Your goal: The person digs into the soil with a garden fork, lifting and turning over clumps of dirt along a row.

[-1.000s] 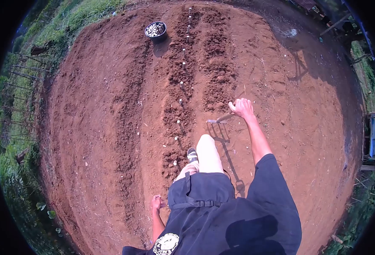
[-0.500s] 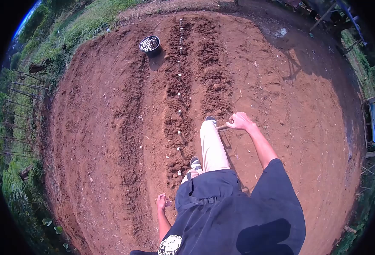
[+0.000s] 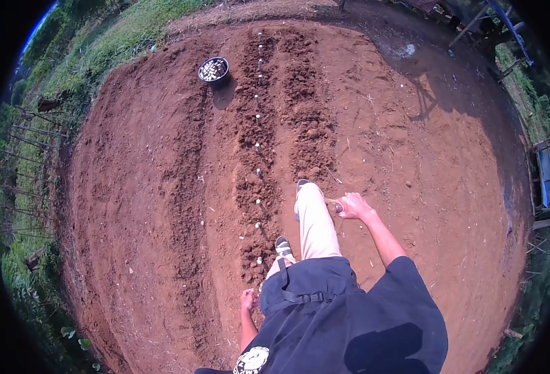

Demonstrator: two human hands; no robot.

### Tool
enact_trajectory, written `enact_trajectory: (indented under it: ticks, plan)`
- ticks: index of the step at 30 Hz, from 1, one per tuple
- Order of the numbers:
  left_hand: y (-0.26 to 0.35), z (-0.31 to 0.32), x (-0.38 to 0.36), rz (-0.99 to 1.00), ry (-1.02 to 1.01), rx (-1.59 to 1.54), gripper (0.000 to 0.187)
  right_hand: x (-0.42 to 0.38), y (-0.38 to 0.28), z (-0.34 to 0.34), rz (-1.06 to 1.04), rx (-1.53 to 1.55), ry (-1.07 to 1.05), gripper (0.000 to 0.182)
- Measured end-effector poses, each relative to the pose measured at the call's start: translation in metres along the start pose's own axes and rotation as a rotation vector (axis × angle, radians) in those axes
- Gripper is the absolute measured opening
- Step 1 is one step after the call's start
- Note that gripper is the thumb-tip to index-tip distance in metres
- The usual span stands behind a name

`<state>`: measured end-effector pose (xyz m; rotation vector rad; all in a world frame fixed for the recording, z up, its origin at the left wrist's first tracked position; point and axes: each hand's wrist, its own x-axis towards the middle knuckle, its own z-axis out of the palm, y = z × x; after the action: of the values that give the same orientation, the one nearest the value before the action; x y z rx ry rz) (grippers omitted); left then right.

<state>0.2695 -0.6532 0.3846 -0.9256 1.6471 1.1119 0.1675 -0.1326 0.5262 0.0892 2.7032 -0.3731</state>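
My right hand (image 3: 351, 206) is closed round the end of a wooden handle (image 3: 335, 206), beside my right knee. Low in the view, my left hand (image 3: 248, 299) hangs near my left hip; its fingers look curled, and whatever they may hold is too small to make out. A line of short pale-topped pieces (image 3: 258, 202) stands in the loosened soil row (image 3: 248, 215) ahead of my feet. The black bucket (image 3: 222, 81), filled with pale cut pieces, sits on the soil left of that row.
Another loosened soil row (image 3: 312, 134) runs to the right, and a furrow (image 3: 189, 187) lies to the left. Grass (image 3: 116, 47) and a stick fence (image 3: 35, 140) border the left side. Wooden posts (image 3: 472, 26) and a blue sheet (image 3: 546, 177) are at the right.
The rows and bucket have shifted slightly left in view. My right hand has moved lower, with the handle turned. My left hand has come nearer my body, its fingers more curled.
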Motion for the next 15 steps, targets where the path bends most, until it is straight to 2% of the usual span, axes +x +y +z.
enact_trajectory:
  ticks: [6,9,15]
  plan:
    - [0.016,-0.002,0.007,-0.023,0.023,-0.057,0.021,-0.01,0.001,0.004,-0.014,0.01,0.082,0.019]
    - [0.04,-0.002,0.008,0.051,-0.033,-0.095,0.026,-0.007,0.011,0.019,-0.067,0.022,0.135,0.018]
    - [0.081,0.013,0.008,0.084,-0.011,-0.064,0.029,-0.003,0.013,0.01,-0.042,0.055,0.098,0.016]
